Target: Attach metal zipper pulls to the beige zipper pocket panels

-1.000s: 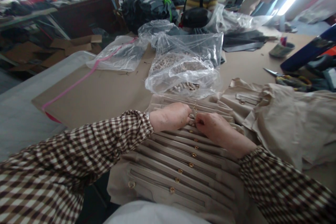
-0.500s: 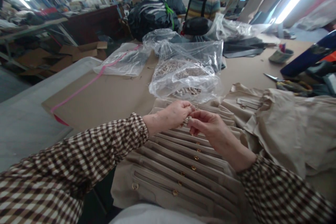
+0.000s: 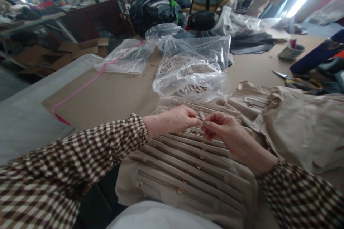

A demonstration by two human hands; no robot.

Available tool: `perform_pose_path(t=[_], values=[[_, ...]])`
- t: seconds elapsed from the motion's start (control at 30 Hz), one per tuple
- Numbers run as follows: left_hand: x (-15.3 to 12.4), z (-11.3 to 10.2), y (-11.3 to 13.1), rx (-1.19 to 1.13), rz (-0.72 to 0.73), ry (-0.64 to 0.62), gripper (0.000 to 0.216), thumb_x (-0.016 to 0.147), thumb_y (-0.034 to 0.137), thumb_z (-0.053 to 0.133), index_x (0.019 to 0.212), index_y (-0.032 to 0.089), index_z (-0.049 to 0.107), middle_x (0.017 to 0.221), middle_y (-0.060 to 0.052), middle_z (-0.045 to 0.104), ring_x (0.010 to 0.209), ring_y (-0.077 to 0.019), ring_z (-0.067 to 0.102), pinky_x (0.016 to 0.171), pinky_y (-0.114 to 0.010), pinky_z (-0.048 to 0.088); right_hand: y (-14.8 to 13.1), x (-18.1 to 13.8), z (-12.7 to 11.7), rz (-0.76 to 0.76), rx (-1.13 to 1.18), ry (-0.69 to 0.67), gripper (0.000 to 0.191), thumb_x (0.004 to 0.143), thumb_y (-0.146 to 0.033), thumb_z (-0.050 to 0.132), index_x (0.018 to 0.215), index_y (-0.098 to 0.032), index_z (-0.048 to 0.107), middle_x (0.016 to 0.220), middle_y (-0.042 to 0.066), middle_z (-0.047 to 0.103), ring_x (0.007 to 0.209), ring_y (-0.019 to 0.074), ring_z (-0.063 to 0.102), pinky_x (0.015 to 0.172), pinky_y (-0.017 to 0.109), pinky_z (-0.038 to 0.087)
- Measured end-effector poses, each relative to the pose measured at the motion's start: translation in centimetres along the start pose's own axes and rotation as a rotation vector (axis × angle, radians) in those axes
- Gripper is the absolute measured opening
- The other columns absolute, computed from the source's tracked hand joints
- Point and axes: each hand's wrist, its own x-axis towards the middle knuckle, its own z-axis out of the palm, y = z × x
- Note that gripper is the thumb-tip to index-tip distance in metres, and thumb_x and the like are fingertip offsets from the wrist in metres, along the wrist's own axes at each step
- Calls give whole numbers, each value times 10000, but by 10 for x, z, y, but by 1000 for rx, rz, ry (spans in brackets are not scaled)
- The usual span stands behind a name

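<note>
Pale strip now bared, right hand pinches it, newly parted from left hand, fingertips closed, hold unclear, handling unfinished.

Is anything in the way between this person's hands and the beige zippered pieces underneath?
Nothing visible. The left hand and right hand are directly over the beige zippered pieces, a small pale piece at the right fingertips. The clear plastic bag lies at the pieces' far end, not between.
</note>
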Motion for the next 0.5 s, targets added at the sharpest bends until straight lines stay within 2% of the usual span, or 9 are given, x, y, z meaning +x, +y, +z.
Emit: perform_pose_path(t=[0.13,0.27,0.37,0.5], values=[[7,3,-2,312,145,-32,246,833,246,539,605,156,513,499,56,399,489,-80,352,486,-238,241,16,1,1,-88,-314,-2,198,711,-376,646,702,-179,625,543,-33,513,480,91,415,444,221,300],[15,8,-2,505,269,-47,180,841,193,541,717,130,654,645,6,591,611,-112,483,582,-236,323,24,3,2,-282,-645,27,122,754,-253,562,706,-179,645,608,-9,563,563,113,441,516,238,321],[17,8,0,573,287,-53,186,857,184,537,781,122,694,692,-13,631,628,-121,504,592,-232,333,27,5,0,-301,-671,-17,136,768,-219,534,762,-183,665,655,-1,597,579,118,469,534,235,343],[17,5,2,581,259,-41,208,871,207,545,730,119,670,610,11,565,589,-111,463,557,-226,306,30,6,-4,-270,-554,-90,198,798,-243,507,811,-175,692,621,-22,538,544,104,416,485,219,308]])
